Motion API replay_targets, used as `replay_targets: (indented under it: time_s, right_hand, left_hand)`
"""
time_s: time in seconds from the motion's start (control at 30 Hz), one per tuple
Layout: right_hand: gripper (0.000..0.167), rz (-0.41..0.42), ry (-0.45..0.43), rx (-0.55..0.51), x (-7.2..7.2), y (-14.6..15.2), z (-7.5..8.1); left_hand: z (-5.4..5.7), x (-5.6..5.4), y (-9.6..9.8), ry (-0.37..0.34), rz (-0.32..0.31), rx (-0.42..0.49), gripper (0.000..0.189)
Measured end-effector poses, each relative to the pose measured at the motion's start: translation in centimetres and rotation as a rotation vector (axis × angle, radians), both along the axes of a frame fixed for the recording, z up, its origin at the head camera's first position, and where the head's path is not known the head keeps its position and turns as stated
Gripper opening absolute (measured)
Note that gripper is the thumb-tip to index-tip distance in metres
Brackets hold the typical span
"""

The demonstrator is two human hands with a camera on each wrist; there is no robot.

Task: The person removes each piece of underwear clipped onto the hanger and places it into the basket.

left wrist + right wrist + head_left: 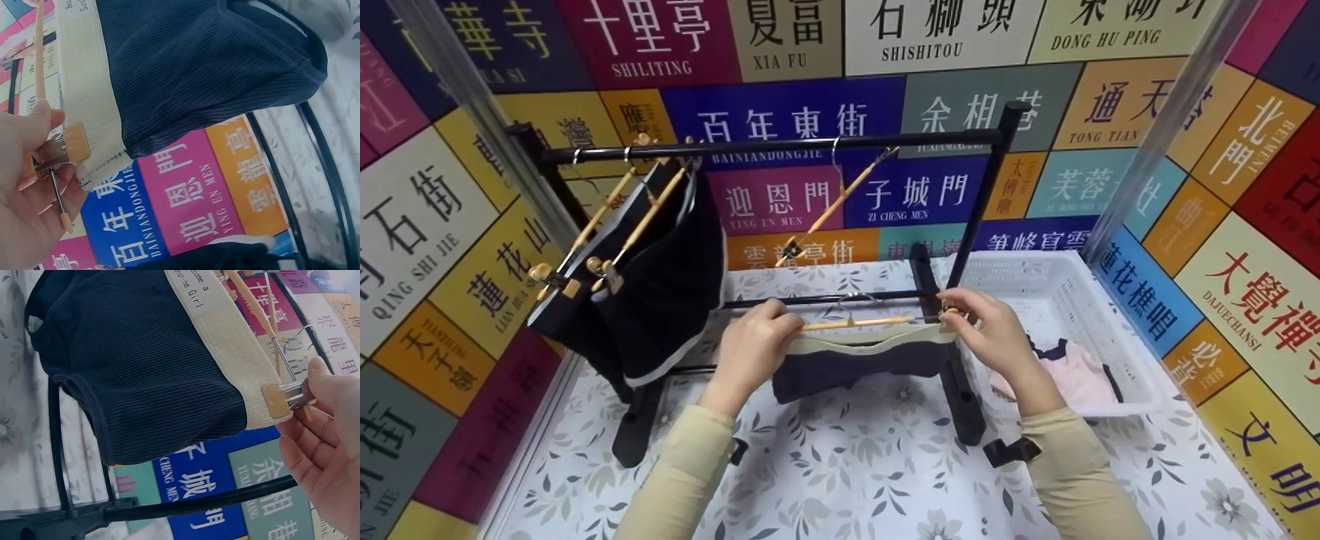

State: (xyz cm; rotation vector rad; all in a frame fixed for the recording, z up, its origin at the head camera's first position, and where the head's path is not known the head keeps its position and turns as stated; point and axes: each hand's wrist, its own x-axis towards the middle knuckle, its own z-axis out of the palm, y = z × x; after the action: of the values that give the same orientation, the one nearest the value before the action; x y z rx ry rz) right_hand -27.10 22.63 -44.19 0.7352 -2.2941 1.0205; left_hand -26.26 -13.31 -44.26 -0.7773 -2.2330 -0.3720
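Observation:
Navy ribbed briefs (862, 367) with a cream waistband (84, 84) hang from a wooden clip hanger (885, 321) above the table. My left hand (754, 349) holds the hanger at its left end, where a clip (77, 142) bites the waistband's edge. At the other end my right hand (997, 334) pinches the second clip (275, 400) between thumb and fingers, and that clip also grips the waistband. Printed lettering shows on the waistband in the right wrist view. In the head view the left clip is hidden behind my left hand.
A black rack (780, 144) stands ahead. On its left, dark garments (660, 300) hang from clip hangers; a bare clip hanger (840, 202) hangs nearer its middle. To the right, a white basket (1140, 375) contains a pink garment (1076, 375) with dark trim. Printed panels surround the table.

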Motion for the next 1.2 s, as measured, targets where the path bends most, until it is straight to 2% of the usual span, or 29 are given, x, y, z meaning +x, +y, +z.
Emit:
replay_targets:
  time_s: [0.13, 0.47, 0.6, 0.8, 1.0, 1.2]
  right_hand:
    - [0.026, -0.020, -0.032, 0.031, -0.1, 0.3, -1.1]
    - [0.025, -0.058, -0.191, 0.116, -0.5, 0.7, -3.6]
    - [0.024, -0.060, -0.215, 0.161, -0.7, 0.9, -4.3]
    - [0.024, -0.087, -0.202, 0.275, -0.7, 0.9, -4.6]
    - [0.024, -0.119, -0.150, 0.384, -0.8, 0.9, -5.1]
    - [0.024, -0.148, -0.082, 0.425, -1.0, 1.0, -5.6]
  left_hand:
    - [-1.2, -0.3, 0.4, -0.022, 0.002, 0.001, 0.009]
    - [-4.2, -0.9, 1.0, -0.088, 0.029, -0.013, 0.011]
    - [-5.2, -1.1, 1.3, -0.099, 0.045, -0.023, 0.010]
    - [-6.3, -1.3, 1.5, -0.113, 0.086, -0.044, 0.009]
    - [-7.0, -1.3, 1.7, -0.149, 0.083, -0.048, 0.007]
    - [-7.3, -1.3, 1.8, -0.155, 0.074, -0.043, 0.005]
